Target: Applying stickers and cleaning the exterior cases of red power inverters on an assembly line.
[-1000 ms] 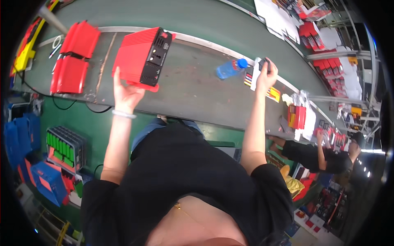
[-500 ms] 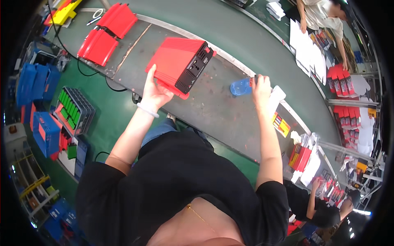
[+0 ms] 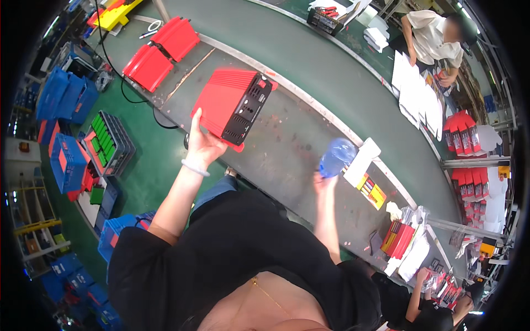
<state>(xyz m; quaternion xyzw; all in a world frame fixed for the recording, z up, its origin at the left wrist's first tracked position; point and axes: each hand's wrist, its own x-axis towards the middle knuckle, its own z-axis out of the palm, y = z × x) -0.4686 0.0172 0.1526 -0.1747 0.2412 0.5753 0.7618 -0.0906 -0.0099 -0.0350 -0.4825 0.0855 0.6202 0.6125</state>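
While a long grey workbench (image 3: 281,165) stretched out beyond both hands, the left hand (image 3: 205,144) was clamped on the lower near corner of a red ribbed device (image 3: 221,99), its thumb spread wide along the near side and its fingers running underneath, partly hidden; the device tilted up and away from that hand, its black socketed end facing right; farther out and left of the same hand lay a pair of red shells (image 3: 148,68); the right hand (image 3: 324,184) was closed on the near end of a blue bottle (image 3: 338,156), blurred, so the exact finger placement could not be told; right of that hand lay a white piece (image 3: 361,163), then a smaller yellow card (image 3: 375,197).
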